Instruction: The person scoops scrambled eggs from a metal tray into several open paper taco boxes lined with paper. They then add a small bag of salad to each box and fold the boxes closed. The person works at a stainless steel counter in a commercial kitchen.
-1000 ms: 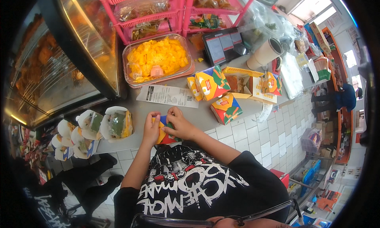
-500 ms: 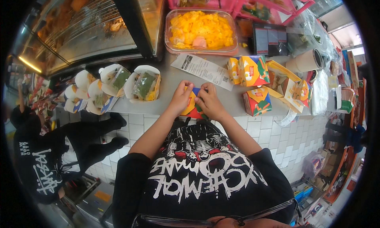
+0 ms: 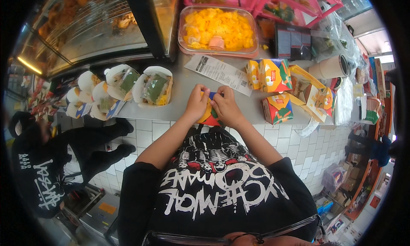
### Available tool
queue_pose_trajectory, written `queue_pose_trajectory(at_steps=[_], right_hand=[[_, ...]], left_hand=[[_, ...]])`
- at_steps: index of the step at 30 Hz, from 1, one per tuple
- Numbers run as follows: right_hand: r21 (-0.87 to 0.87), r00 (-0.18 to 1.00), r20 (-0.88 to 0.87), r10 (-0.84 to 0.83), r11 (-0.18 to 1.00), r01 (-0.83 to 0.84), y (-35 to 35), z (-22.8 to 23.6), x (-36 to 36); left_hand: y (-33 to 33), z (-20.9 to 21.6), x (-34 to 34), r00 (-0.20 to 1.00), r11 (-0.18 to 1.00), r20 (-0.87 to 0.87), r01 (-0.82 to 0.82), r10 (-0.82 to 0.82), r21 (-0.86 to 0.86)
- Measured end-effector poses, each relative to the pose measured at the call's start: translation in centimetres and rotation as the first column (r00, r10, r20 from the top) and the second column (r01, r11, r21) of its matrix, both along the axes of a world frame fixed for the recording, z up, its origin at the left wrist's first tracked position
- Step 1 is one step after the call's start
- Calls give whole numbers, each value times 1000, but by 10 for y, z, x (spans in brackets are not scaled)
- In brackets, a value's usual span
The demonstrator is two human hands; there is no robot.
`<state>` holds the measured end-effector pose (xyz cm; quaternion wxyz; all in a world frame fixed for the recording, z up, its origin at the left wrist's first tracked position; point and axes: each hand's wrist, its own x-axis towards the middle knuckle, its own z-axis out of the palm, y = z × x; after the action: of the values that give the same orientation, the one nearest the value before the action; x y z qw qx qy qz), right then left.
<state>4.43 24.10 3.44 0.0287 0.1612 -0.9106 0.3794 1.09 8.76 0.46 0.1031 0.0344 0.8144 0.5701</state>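
Near the counter's front edge, my left hand point(image 3: 198, 103) and my right hand point(image 3: 225, 106) both grip a small yellow, red and blue cardboard food box point(image 3: 208, 117). The fingers press at its blue upper part, and much of the box is hidden behind them. To the left stands an open white carton point(image 3: 153, 88) with a green item in clear wrap and yellow food inside. More open cartons point(image 3: 105, 101) with food stand further left. Closed boxes of the same colours point(image 3: 277, 108) sit to the right of my hands.
A long paper receipt point(image 3: 218, 74) lies beyond my hands. Behind it is a clear tub of yellow food point(image 3: 218, 30), beside a dark screen point(image 3: 293, 41) and pink crates point(image 3: 290, 6). A glass food cabinet point(image 3: 156, 28) stands back left. A person in black point(image 3: 47, 169) is at far left.
Both hands stay on the box with only slight finger shifts. The view has tilted a little, and the person at the left has moved slightly.
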Motion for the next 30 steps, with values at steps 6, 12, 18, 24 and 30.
queue_pose_trajectory(at_steps=[6,12,18,24,30], right_hand=[[-93,994,24,-110,989,112,-5,-5,4],[-111,984,30,-175,978,178,-6,-12,-7],[-35,993,-93,-77,997,74,26,28,-6],[444,991,20,134,887,-129,18,58,12],[206,950,-39,-310,928,311,51,91,82]], left_hand=[[0,2,1,984,995,179,-15,-3,96],[-2,-11,1,996,994,55,68,-63,-89],[-29,41,27,954,996,-298,-64,43,-61],[-75,69,32,762,682,-647,-454,-37,-573],[-79,58,25,803,717,-548,-238,-235,-655]])
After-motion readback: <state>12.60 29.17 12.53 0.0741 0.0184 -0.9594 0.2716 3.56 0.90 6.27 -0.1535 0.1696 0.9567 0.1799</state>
